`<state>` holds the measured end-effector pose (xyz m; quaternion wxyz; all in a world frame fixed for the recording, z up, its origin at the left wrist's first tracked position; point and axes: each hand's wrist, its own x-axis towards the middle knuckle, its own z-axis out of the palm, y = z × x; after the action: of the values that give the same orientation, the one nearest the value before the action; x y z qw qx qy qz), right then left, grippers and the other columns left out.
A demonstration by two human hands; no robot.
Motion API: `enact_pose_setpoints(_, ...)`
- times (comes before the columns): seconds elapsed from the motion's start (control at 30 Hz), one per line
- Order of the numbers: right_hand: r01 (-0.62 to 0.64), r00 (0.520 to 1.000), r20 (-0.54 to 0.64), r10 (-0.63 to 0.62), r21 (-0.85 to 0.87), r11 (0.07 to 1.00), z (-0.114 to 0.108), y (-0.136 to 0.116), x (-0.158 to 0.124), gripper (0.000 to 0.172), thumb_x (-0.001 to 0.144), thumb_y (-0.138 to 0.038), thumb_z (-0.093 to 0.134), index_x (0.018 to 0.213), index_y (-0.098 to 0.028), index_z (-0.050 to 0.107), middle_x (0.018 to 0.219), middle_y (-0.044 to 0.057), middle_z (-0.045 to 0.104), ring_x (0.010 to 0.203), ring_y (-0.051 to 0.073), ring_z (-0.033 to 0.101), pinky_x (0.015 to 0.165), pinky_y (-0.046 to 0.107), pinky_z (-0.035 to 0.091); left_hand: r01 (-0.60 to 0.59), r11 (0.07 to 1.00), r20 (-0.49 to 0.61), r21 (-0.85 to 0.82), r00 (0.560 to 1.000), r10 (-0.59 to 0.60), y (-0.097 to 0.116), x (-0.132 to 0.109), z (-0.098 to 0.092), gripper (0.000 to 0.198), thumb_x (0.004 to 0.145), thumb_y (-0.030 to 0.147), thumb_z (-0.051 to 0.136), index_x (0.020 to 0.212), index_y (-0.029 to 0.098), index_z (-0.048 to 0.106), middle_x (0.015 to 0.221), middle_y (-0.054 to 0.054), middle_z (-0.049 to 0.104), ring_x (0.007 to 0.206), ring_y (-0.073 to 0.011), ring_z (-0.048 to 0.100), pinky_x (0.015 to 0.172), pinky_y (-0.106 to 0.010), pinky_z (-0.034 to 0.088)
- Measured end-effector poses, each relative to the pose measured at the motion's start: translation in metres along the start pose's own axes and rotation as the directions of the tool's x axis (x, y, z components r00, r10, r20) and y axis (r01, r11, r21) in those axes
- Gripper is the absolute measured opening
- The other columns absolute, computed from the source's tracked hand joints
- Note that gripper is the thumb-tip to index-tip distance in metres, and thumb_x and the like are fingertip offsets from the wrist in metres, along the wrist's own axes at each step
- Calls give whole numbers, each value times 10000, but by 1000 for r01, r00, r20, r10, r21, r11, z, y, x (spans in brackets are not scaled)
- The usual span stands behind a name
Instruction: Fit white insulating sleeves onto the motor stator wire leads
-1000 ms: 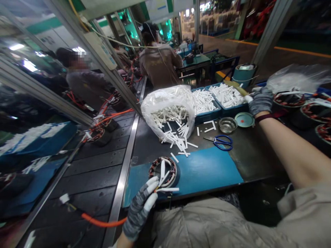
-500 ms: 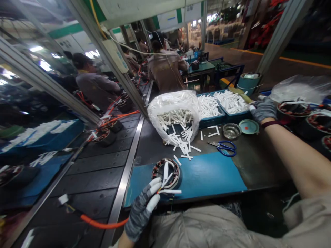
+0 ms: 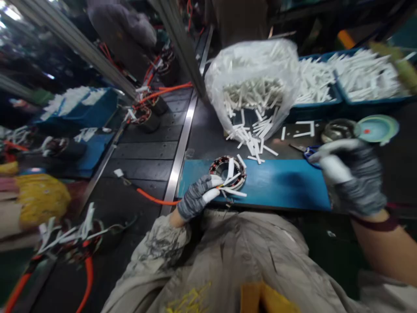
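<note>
The wound ring (image 3: pixel 241 168) sits on the left part of the blue mat (image 3: pixel 280 184). The left hand (image 3: pixel 199 198) pinches the sleeved leads (image 3: pixel 236 191) near the mat's front edge; the right hand (image 3: pixel 355 180), by its right end, has an indeterminable grip. Apparent step: lead handling; next requirement: steady pinch.

Passage for the right hand (image 3: pixel 352 176) lies leftward, low over the blue mat (image 3: pixel 280 184), as far as the wound stator (image 3: pixel 243 169). At the stator's near side, white-sleeved leads (image 3: pixel 236 192), pinched by the left hand (image 3: pixel 197 196), obstruct entry. Forward reach from the stator is restricted by spilled white tubes (image 3: pixel 254 141) and the bulging plastic bag (image 3: pixel 216 80). Blue-handled scissors (image 3: pixel 311 152) and a metal bowl (image 3: pixel 337 127) lie beside the right hand's fingers; contact with the scissors cannot be determined
</note>
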<state>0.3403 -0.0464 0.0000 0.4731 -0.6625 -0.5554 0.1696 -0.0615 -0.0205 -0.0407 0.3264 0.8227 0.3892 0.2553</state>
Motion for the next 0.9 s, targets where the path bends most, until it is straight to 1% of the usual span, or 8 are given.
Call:
enact_pose_setpoints(0.13, 23, 948, 307, -85, 200, 979, 63, -13, -49, 112, 879, -368, 736, 945, -285, 773, 930, 57, 810, 838, 271, 778, 813, 438, 665, -96, 994, -26, 48, 995, 97, -4, -10, 9, 366, 1104, 319, 531, 1393, 201, 721, 1437, -120, 729, 1363, -227, 692, 1202, -411, 569)
enact_pose_setpoints(0.23, -26, 928, 368, -68, 244, 970, 89, -15, -52, 154, 910, -342, 715, 1008, -269, 809, 980, 59, 831, 879, 272, 796, 818, 428, 680, -121, 989, -22, 85, 992, 123, -9, -15, 12, 387, 1096, 318, 560, 1452, 218, 677, 1477, -120, 707, 1387, -235, 679, 1206, -431, 569)
enact_pose_setpoints(0.4, -161, 914, 405, 40, 270, 949, 100, -24, -51, 195, 907, -373, 757, 1051, -264, 831, 1054, 59, 843, 958, 287, 809, 907, 455, 685, -161, 966, -99, 201, 978, 183, -12, -14, 22, 437, 1096, 392, 587, 1482, 193, 631, 1440, -132, 727, 1350, -237, 707, 1153, -404, 609)
enact_pose_setpoints(0.57, -326, 878, 450, 165, 309, 893, 102, -25, -60, 266, 900, -458, 813, 1116, -305, 835, 1091, 21, 848, 995, 289, 810, 934, 469, 681, -292, 925, -69, 242, 946, 316, -8, -9, 37, 341, 1093, 241, 575, 1415, 252, 689, 1472, -86, 716, 1423, -224, 655, 1119, -354, 621)
enact_pose_setpoints(0.63, -208, 906, 414, 86, 258, 943, 103, -23, -59, 254, 936, -467, 786, 1142, -326, 836, 1127, 17, 843, 1036, 296, 800, 961, 479, 664, -273, 938, -70, 212, 954, 293, -9, -6, 40, 352, 1092, 241, 578, 1425, 267, 691, 1457, -77, 728, 1400, -224, 674, 1116, -361, 626)
enact_pose_setpoints(0.73, 137, 902, 405, -151, 63, 989, 106, -25, -48, 272, 1024, -471, 672, 1190, -328, 835, 1118, 55, 837, 1007, 311, 785, 933, 489, 637, -240, 964, -81, 110, 965, 250, -11, -2, 39, 381, 1099, 268, 567, 1464, 263, 677, 1436, -71, 745, 1359, -227, 705, 1145, -378, 617)
enact_pose_setpoints(0.8, 328, 847, 454, -276, -38, 944, 108, -29, -37, 324, 1061, -483, 603, 1216, -309, 828, 1067, 84, 826, 948, 312, 771, 879, 475, 620, -244, 970, -63, 23, 967, 245, -11, 1, 37, 395, 1102, 274, 562, 1481, 260, 672, 1441, -64, 743, 1354, -230, 709, 1178, -393, 600)
enact_pose_setpoints(0.9, 473, 741, 560, -370, -44, 880, 111, -35, -23, 379, 1072, -535, 574, 1211, -281, 819, 988, 87, 797, 866, 280, 745, 796, 414, 585, -256, 965, -53, -54, 966, 254, -9, 2, 35, 395, 1113, 291, 546, 1483, 239, 672, 1436, -68, 744, 1345, -228, 714, 1195, -387, 590)
